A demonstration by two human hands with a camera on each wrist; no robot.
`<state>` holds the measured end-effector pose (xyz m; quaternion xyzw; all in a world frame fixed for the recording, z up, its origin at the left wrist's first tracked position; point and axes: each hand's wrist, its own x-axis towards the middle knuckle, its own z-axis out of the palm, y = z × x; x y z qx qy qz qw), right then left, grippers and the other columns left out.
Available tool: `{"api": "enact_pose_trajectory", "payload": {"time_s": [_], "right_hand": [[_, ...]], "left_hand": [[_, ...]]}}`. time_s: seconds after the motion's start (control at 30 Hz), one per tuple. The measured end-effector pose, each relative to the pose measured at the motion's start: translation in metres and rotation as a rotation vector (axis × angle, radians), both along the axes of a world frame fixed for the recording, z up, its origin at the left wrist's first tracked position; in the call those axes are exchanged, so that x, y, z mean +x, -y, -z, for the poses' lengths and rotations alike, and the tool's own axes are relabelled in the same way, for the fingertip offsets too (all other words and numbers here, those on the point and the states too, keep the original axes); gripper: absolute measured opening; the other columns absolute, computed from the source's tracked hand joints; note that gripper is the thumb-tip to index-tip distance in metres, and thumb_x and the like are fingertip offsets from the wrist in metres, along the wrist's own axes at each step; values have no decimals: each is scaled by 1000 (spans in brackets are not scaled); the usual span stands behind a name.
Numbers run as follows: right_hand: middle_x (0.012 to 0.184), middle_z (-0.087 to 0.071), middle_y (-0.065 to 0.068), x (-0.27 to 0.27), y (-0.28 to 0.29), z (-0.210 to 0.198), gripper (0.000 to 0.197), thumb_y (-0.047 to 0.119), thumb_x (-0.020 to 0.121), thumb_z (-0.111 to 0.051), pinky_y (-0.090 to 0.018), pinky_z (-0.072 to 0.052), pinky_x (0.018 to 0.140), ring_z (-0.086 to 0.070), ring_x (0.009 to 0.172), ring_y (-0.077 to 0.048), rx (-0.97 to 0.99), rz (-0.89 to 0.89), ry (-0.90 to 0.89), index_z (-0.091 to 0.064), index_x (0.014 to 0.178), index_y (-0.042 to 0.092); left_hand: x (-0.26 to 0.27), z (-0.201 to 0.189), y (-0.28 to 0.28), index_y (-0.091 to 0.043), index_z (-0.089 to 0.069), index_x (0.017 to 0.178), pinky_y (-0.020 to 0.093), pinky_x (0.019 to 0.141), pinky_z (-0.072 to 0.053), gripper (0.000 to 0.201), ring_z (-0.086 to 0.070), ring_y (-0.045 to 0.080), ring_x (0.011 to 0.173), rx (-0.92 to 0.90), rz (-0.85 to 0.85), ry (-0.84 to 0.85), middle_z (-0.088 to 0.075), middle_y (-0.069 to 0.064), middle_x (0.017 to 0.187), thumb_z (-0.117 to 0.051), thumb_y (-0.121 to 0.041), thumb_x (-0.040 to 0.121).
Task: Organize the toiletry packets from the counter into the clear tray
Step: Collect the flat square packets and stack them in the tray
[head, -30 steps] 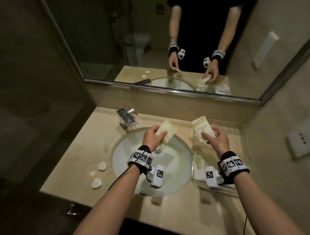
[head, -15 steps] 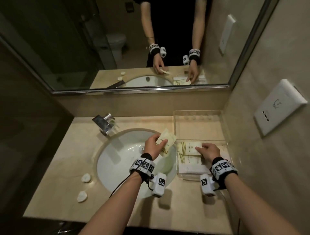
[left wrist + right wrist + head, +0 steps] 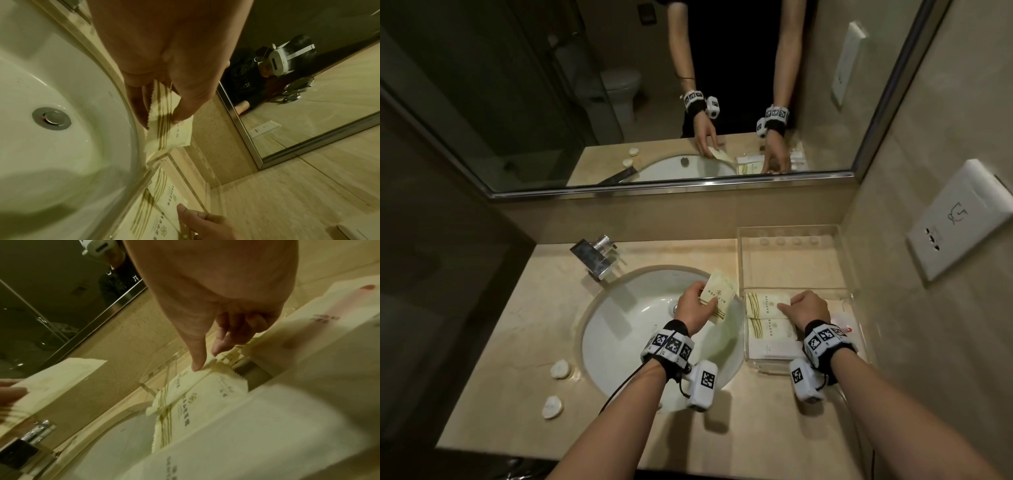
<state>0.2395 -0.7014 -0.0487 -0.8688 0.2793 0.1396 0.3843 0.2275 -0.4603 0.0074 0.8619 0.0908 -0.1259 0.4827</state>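
My left hand (image 3: 693, 305) (image 3: 162, 113) pinches cream packets with gold stripes (image 3: 719, 294) (image 3: 168, 128) above the sink's right rim, just left of the clear tray (image 3: 849, 260) (image 3: 156, 160). My right hand (image 3: 808, 306) (image 3: 205, 360) is inside the tray's near compartment, knuckles up. Its thumb and forefinger pinch the right edge of a striped packet (image 3: 765, 305) (image 3: 191, 379) that lies flat there. A second striped packet (image 3: 770, 330) and a white one (image 3: 770, 349) lie nearer me in the same compartment. The far compartment holds no packets.
The white basin (image 3: 637, 329) with its drain (image 3: 51, 118) fills the counter's middle, and a chrome faucet (image 3: 595, 257) stands behind it. Two small round soaps (image 3: 560, 370) lie at the left. A wall socket (image 3: 959, 219) sits right of the tray; a mirror spans the back.
My right hand has brought its packet down from the air into the tray's near compartment and laid it flat. The left hand has stayed by the sink rim with its packets.
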Motion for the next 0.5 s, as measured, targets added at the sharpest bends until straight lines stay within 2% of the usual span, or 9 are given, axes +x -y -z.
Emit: {"api": "enact_pose_trajectory", "payload": {"time_s": [0.07,0.13,0.23,0.33,0.37,0.43,0.5], "right_hand": [[101,-65,-9,-1,4,-1,39,34,75,-79,-34,-48,79,-62,98,-29,-24,-6,31,-60,98,9],[98,-64,-6,-2,4,-6,35,33,78,-77,-32,-48,76,-62,92,-28,2,24,110,-59,96,11],[87,-67,2,-4,-5,-19,27,38,83,-73,-29,-50,74,-66,87,-21,247,68,288,-66,92,13],[97,-73,4,-5,-16,-37,32,48,84,-68,-28,-55,66,-71,85,-16,531,-42,279,-68,104,22],[98,-74,2,-5,-17,-40,32,46,84,-69,-28,-56,64,-72,84,-16,555,-91,275,-68,106,22],[96,-74,-1,-8,-13,-41,29,34,85,-71,-19,-52,61,-71,78,-13,510,-133,305,-70,108,16],[97,-74,-5,-11,-5,-35,28,24,86,-71,-14,-50,59,-68,74,-11,445,-73,312,-70,109,8]], "left_hand": [[2,-1,3,-6,-52,126,40,95,-52,40,-62,25,108,-37,2,-25,-63,11,119,-61,-5,87],[4,-1,6,-8,-52,124,43,96,-52,40,-63,26,108,-77,-11,-47,-64,12,119,-63,-4,86],[8,-2,16,-5,-58,117,46,96,-52,33,-65,30,104,-143,8,-50,-67,15,112,-64,-2,85],[12,-7,30,-4,-63,114,42,93,-53,31,-62,26,96,-168,73,-17,-65,10,102,-66,0,83],[13,-8,36,-5,-64,114,42,92,-53,31,-62,25,94,-169,96,-7,-65,8,100,-67,-1,83],[15,-7,46,-9,-65,114,42,89,-55,33,-63,25,92,-172,116,8,-66,8,100,-70,-3,81],[14,-4,55,-12,-62,114,35,83,-56,37,-63,24,89,-136,98,31,-65,10,102,-72,-5,79]]}}
